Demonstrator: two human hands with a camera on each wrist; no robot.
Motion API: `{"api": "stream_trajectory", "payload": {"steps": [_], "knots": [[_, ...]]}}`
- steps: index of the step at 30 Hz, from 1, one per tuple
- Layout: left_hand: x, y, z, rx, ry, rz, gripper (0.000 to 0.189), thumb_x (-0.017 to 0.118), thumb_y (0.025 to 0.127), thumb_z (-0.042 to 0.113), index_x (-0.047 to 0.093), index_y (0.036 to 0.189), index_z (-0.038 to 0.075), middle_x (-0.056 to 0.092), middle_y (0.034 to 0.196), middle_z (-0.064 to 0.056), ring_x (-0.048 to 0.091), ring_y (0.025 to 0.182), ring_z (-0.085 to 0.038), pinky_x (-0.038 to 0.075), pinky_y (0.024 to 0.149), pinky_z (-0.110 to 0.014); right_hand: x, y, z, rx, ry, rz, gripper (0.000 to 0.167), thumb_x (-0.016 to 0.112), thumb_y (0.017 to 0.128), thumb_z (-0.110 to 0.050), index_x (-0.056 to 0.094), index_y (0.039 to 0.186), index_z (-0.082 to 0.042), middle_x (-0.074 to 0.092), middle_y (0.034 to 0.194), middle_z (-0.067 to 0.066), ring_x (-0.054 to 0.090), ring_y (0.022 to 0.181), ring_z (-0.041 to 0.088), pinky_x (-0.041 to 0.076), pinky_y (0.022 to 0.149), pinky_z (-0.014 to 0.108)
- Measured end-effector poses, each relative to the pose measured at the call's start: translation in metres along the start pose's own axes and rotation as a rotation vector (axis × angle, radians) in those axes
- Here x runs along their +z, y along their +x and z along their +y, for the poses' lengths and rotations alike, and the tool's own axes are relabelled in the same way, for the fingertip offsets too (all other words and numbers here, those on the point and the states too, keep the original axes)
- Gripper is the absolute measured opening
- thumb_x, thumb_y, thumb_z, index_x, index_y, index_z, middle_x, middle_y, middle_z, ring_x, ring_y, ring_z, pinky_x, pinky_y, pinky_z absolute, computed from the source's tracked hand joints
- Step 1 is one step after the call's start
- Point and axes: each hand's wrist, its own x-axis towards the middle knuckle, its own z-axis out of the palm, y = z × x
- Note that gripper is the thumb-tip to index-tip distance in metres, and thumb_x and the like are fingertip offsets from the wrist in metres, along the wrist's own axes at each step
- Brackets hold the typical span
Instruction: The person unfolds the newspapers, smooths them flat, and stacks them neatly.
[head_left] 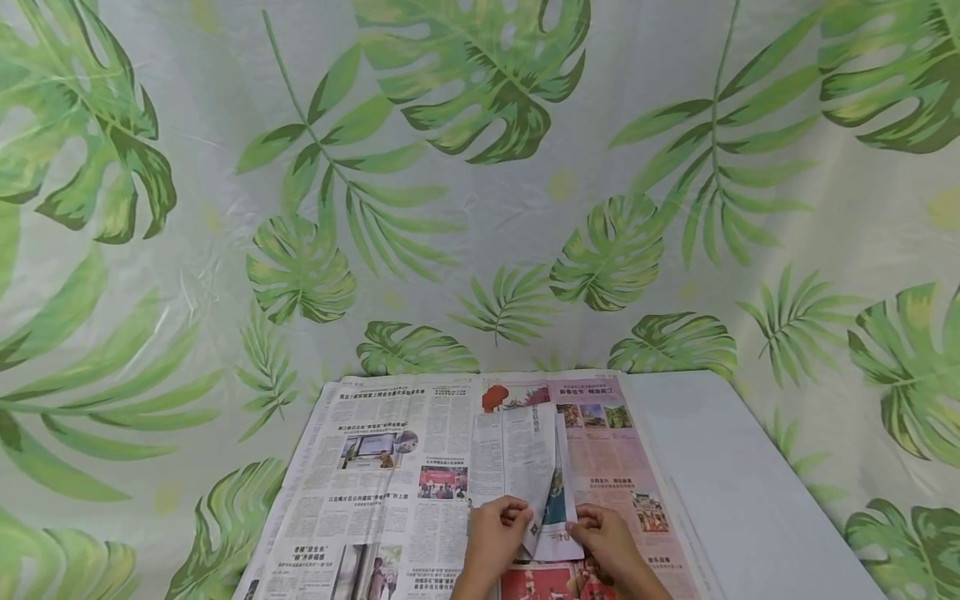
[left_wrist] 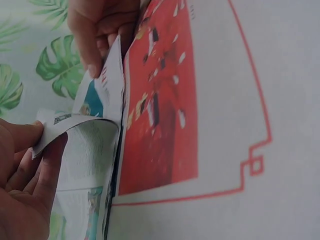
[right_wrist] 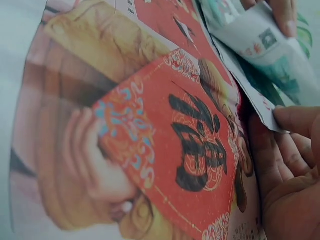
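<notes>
A small folded newspaper (head_left: 504,454) lies over larger spread newspaper sheets (head_left: 442,433) in the head view. My left hand (head_left: 491,533) pinches the near edge of its top layer between thumb and fingers. That layer is lifted and curls over, as the left wrist view shows at the curled flap (left_wrist: 75,125). Beneath it, a blue-green picture (head_left: 555,498) shows on the lower layer. My right hand (head_left: 609,546) pinches the near right corner of that lower layer; in the right wrist view the thumb lies over the paper corner (right_wrist: 267,117).
The spread sheets carry print, photos and a pink page (head_left: 600,467) at right. They lie on a white table (head_left: 735,483), whose bare surface shows at the right. Behind and around hangs a leaf-patterned curtain (head_left: 480,208).
</notes>
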Motion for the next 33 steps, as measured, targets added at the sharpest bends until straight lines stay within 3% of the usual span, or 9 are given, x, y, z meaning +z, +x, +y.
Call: {"api": "stream_trajectory", "payload": {"steps": [4,15,23,27,33], "knots": [[-0.01,0.002,0.0,-0.005,0.014,0.026,0.005,0.08,0.09,0.015,0.081,0.093,0.012,0.075,0.077,0.01,0.064,0.066,0.003,0.055,0.064,-0.017,-0.003,0.0,0.0,0.006,0.006,-0.002,0.031,0.071,0.094,-0.012,0.068,0.119,0.006,0.07,0.081,0.003,0.048,0.048,0.007,0.038,0.04,0.023],[-0.037,0.004,-0.002,-0.018,0.015,0.07,0.006,0.079,0.09,0.017,0.081,0.095,0.014,0.075,0.079,0.008,0.066,0.07,0.0,0.057,0.066,-0.018,-0.008,-0.005,0.0,0.022,-0.01,0.047,0.028,0.07,0.094,-0.014,0.071,0.116,0.003,0.066,0.076,0.003,0.045,0.049,0.009,0.037,0.041,0.025],[-0.048,0.001,-0.007,-0.031,-0.003,0.088,0.008,0.079,0.091,0.02,0.08,0.097,0.015,0.075,0.08,0.007,0.067,0.07,-0.002,0.057,0.066,-0.019,-0.012,-0.007,-0.002,0.058,-0.036,0.052,0.025,0.069,0.095,-0.015,0.07,0.113,0.002,0.062,0.077,0.004,0.043,0.049,0.011,0.036,0.04,0.024],[-0.053,0.0,-0.01,-0.047,-0.01,0.099,0.008,0.078,0.092,0.024,0.08,0.097,0.019,0.074,0.08,0.009,0.067,0.07,-0.002,0.057,0.065,-0.019,-0.013,-0.008,-0.002,0.043,-0.081,0.087,0.025,0.069,0.094,-0.014,0.071,0.113,0.002,0.064,0.078,0.006,0.053,0.053,0.013,0.039,0.041,0.025],[-0.06,-0.001,-0.012,-0.065,-0.013,0.144,0.005,0.079,0.092,0.021,0.079,0.095,0.017,0.074,0.081,0.007,0.067,0.07,-0.002,0.058,0.066,-0.019,-0.015,-0.008,-0.004,0.016,-0.142,0.147,0.022,0.071,0.092,-0.011,0.074,0.108,0.004,0.063,0.078,0.004,0.061,0.072,0.016,0.044,0.052,0.024]]}}
